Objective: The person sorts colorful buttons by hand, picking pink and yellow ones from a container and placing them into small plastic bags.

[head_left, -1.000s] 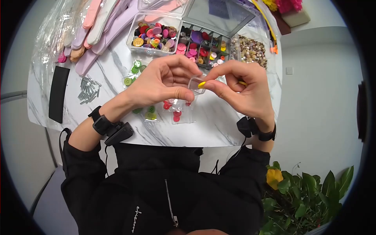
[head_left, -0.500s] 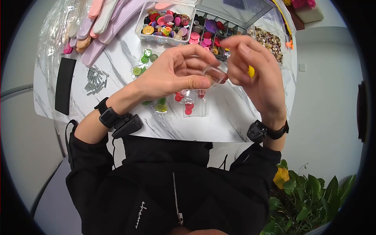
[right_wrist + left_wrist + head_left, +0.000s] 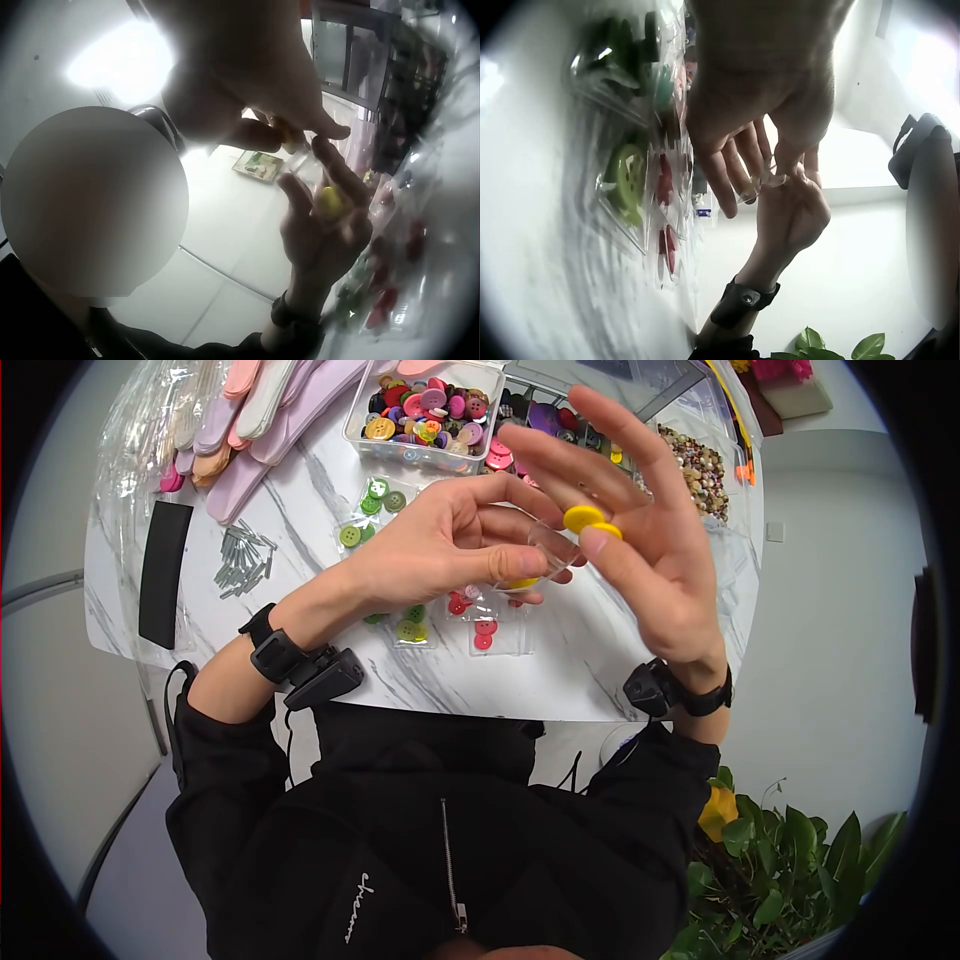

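Note:
The left hand (image 3: 440,550) grips a small clear bag (image 3: 553,548) between thumb and fingers, its mouth facing the right hand. A yellow button (image 3: 522,584) shows at the bag's lower part, near the left thumb; in the right wrist view a yellow button (image 3: 331,201) lies by that hand's fingers. The right hand (image 3: 650,540) is beside the bag, its thumb against yellow buttons (image 3: 584,518) at its fingers, the other fingers spread. In the left wrist view the bag (image 3: 771,180) is between both hands.
Bags of green buttons (image 3: 378,495) and red buttons (image 3: 485,634) lie on the marbled table (image 3: 400,685). Behind are a box of mixed buttons (image 3: 430,457), a divided case and beads (image 3: 697,475). Metal pins (image 3: 243,560) and a black strip (image 3: 165,575) lie left.
The right hand's fingers have spread and its yellow buttons now show beside the bag. A yellow button now shows at the bag's lower part. The left hand keeps its grip.

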{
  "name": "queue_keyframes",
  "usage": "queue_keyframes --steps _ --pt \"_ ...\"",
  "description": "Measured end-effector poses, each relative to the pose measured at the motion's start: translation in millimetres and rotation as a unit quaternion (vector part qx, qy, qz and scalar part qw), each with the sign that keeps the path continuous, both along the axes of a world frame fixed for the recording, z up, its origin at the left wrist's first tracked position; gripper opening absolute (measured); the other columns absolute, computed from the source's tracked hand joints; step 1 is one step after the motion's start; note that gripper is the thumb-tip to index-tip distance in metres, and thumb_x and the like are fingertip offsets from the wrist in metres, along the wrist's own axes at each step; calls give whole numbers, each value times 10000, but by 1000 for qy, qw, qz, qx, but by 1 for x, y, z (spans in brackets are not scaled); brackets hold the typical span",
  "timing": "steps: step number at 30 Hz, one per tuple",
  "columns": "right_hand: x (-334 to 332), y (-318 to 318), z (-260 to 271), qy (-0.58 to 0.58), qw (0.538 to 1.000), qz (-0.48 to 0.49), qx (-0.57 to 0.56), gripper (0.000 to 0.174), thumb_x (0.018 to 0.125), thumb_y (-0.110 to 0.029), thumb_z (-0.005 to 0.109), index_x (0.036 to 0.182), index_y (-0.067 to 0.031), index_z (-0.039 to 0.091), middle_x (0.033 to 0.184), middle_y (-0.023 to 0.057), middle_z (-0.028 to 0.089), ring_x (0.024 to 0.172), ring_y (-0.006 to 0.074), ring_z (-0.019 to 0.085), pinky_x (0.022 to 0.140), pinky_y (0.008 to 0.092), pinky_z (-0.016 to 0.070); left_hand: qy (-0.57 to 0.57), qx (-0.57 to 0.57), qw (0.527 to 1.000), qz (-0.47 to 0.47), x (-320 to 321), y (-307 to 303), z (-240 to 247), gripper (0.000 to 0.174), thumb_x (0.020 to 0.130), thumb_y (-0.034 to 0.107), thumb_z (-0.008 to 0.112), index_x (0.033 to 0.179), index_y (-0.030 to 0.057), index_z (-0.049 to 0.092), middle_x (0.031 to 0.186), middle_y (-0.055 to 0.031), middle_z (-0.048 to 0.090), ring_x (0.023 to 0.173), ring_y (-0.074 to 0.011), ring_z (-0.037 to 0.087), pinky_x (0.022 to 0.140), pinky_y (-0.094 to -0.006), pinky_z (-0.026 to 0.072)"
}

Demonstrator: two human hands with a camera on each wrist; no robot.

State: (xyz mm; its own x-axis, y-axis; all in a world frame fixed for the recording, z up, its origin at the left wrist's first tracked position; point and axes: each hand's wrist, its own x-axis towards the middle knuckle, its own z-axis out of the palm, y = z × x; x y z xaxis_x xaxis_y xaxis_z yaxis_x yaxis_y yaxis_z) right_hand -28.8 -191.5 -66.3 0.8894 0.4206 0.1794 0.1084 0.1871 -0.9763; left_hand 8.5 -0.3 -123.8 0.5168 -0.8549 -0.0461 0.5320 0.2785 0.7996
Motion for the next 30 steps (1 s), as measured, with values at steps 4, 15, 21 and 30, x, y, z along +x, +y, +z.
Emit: queue_keyframes --steps 4,15,21,30 --pt "-5 4 -5 -31 999 14 -38 749 849 71 395 1510 -20 54 1459 300 344 1366 374 371 1136 460 284 -14 -21 1000 12 0 1 3 453 903 132 669 1283 -2 464 1137 -144 643 1054 -206 640 862 -329 560" --pt "-3 0 2 -132 980 38 -146 793 820 84 454 1516 -22 88 1464 277 366 1353 347 405 1107 437 316 -53 -22 998 -10 1 2 -5 430 901 142 676 1266 -19 517 1183 -149 637 1081 -203 630 924 -315 506" --pt "9 -22 10 -194 913 -54 -355 455 772 -38 714 1203 -37 571 1156 116 604 993 186 606 809 296 468 -35 -24 999 31 4 2 2 337 960 159 585 1246 -17 553 1172 -148 638 1075 -212 633 908 -362 551" --pt "1 -9 11 -212 876 -157 -404 207 741 -49 775 935 -40 706 999 68 613 816 135 574 667 258 460 -47 -20 994 92 3 -2 -4 330 983 184 547 1255 1 584 1163 -126 644 1039 -191 642 884 -381 579"
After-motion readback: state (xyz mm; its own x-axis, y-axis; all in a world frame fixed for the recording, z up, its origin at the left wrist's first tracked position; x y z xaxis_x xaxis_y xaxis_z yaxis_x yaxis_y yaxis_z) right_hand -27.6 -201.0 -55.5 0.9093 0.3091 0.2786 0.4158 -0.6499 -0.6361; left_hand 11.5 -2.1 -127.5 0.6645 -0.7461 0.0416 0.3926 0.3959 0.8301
